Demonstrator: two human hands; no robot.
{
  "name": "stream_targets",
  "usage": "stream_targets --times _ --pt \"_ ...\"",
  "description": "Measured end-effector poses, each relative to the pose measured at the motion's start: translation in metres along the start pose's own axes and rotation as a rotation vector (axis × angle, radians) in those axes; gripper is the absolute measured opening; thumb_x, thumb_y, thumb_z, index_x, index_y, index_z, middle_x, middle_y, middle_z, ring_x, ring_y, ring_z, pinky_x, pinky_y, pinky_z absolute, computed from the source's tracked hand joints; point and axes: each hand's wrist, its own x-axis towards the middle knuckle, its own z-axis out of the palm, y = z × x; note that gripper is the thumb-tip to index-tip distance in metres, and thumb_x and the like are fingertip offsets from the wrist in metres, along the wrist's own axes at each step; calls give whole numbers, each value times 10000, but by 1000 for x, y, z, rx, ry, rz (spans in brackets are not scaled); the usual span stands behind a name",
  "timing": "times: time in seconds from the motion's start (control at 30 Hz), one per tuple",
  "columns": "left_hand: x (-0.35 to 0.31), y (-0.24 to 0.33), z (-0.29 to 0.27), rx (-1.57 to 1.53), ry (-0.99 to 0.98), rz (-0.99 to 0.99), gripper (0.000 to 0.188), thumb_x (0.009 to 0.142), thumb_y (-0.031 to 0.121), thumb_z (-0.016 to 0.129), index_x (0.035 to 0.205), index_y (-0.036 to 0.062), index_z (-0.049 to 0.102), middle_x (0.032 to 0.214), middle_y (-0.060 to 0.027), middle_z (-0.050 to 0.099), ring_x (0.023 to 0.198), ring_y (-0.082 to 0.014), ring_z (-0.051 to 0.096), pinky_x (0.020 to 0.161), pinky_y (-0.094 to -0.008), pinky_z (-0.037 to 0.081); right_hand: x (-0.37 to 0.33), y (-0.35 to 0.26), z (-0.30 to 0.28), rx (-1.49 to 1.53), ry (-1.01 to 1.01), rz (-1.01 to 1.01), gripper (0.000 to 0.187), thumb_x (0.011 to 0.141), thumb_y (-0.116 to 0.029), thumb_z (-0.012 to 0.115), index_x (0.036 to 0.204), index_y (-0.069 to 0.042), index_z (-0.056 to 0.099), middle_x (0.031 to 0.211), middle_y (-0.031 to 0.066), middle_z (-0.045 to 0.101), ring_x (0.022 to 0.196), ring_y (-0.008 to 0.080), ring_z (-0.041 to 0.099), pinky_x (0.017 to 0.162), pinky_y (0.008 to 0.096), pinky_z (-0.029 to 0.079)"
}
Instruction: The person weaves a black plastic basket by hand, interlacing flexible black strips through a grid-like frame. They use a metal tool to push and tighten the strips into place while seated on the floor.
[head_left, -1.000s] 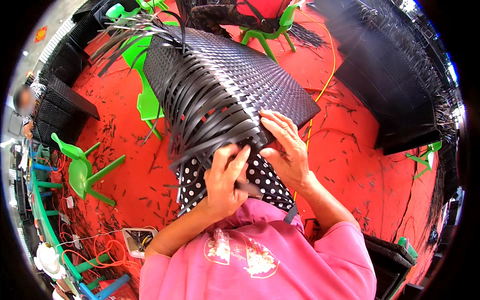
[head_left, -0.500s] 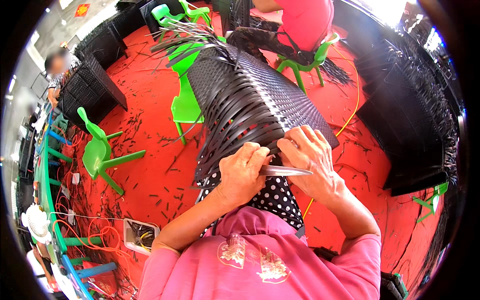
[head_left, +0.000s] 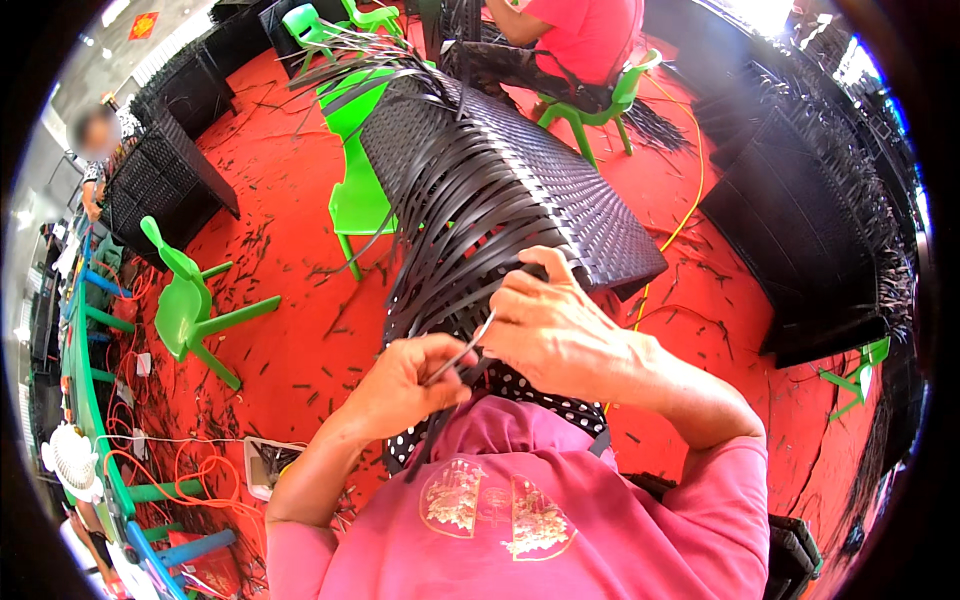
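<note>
A black woven panel, box-like at its edge, lies ahead of my lap with its far end by a green chair. Many loose flat black strips fan off its left side toward me. My left hand is closed around a slim, pointed metal blade, which slants up toward the right hand. My right hand has its fingers curled at the near ends of the strips, apparently pinching a black strip; its fingertips are partly hidden. One dark strip hangs between the hands onto my shirt.
A green chair stands beside the panel, another at left. A person in pink sits beyond. Black woven pieces line the right. Strip scraps and a yellow cord lie on the red floor; a white bin stands at lower left.
Both hands have drawn back from the panel's near corner, toward me and left. The blade has swung from level to a steep slant. A strip now hangs over my shirt.
</note>
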Motion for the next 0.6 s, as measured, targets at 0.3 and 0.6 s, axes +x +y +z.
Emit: stream_targets --times 0.3,0.6 --pt "-7 -26 13 -52 -92 112 68 885 49 612 934 9 637 712 25 597 599 -9 464 515 -187 355 -24 26 -86 163 149 171 60 732 -70 682 785 -50 661 753 45 604 775 231 585 770 344 434" --pt "31 -13 56 130 -13 523 55 863 43 605 878 -9 599 629 -7 498 536 -48 418 497 -223 346 -46 -26 -99 -540 -174 227 260 632 -67 625 891 -43 634 815 51 611 870 215 604 985 487 333"
